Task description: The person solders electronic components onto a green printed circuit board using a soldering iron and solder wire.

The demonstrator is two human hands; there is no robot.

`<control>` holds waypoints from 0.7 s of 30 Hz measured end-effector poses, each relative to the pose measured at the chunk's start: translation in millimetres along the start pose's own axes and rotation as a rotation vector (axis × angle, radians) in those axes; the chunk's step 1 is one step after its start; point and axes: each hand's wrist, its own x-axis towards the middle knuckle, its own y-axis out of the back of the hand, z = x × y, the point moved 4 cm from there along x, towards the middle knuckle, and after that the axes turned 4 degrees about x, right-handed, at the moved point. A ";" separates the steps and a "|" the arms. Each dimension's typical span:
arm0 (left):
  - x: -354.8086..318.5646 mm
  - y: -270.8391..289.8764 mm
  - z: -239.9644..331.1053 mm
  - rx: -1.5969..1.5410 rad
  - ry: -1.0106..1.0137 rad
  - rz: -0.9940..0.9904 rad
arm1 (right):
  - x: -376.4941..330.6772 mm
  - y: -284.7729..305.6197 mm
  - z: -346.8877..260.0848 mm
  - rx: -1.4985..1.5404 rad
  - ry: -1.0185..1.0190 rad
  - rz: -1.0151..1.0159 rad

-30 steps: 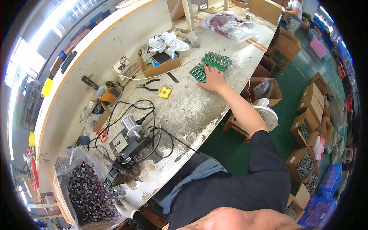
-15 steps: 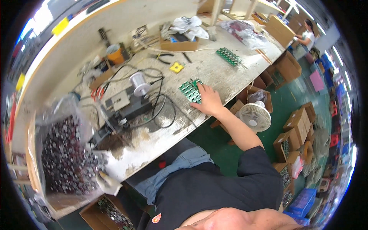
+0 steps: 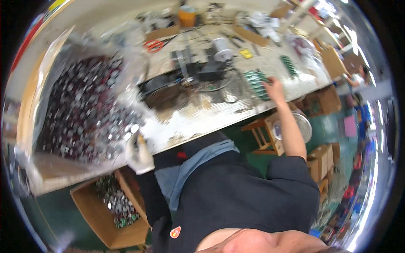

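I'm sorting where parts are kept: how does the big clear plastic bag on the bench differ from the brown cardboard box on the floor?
The clear plastic bag sits up on the white workbench; the brown cardboard box stands on the floor below it. The bag is soft, see-through and far fuller; the box is stiff, opaque and only partly filled. The gloved left hand touches the bag's edge, not the box. Both hold many small dark and silvery parts.

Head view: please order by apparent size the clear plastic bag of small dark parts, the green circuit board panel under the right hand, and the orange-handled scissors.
1. Clear plastic bag of small dark parts
2. Green circuit board panel
3. Orange-handled scissors, blurred but smallest
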 end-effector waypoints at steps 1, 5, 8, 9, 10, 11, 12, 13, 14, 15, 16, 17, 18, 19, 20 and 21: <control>-1.7 0.6 -1.5 -0.053 0.039 -0.006 | -1.2 3.4 -11.2 -0.043 -0.020 -0.019; 1.9 -3.6 0.2 -0.125 0.047 -0.057 | -0.1 18.9 -13.1 -0.023 0.019 0.049; 3.0 -10.5 5.9 -0.301 0.087 -0.048 | 8.9 19.4 -6.9 -0.032 0.085 0.091; 2.2 -5.0 8.8 -0.310 0.099 -0.034 | 10.1 28.4 -14.7 -0.036 0.108 0.110; 1.1 -3.6 11.8 -0.309 0.152 -0.041 | 8.0 33.5 -22.6 0.013 0.134 0.111; 0.7 -3.2 16.8 -0.309 0.202 -0.054 | 2.5 35.6 -32.9 0.063 0.153 0.115; -2.7 -4.6 21.9 -0.286 0.202 -0.060 | -5.0 36.2 -42.2 0.133 0.195 0.116; -5.5 -8.4 23.3 -0.287 0.206 -0.044 | -15.2 34.1 -53.9 0.236 0.199 0.015; -9.8 -14.3 24.5 -0.292 0.212 -0.040 | -26.8 28.5 -61.1 0.370 0.205 -0.068; -14.0 -17.8 29.7 -0.251 0.210 -0.053 | -39.5 20.0 -73.0 0.449 0.199 -0.204; -18.9 -25.5 31.1 -0.248 0.211 -0.050 | -54.4 11.5 -87.3 0.525 0.189 -0.336; -24.6 -32.4 32.1 -0.256 0.207 -0.048 | -69.5 1.4 -105.3 0.617 0.191 -0.442; -28.7 -40.0 33.6 -0.271 0.205 -0.053 | -77.5 -8.3 -112.6 0.564 0.222 -0.523; -31.3 -47.4 36.9 -0.272 0.208 -0.057 | -84.2 -14.9 -120.9 0.547 0.286 -0.544; -33.2 -54.7 41.1 -0.242 0.245 -0.097 | -90.9 -19.0 -132.1 0.532 0.332 -0.518; -35.4 -61.0 44.7 -0.210 0.282 -0.137 | -93.8 -22.1 -142.7 0.489 0.392 -0.534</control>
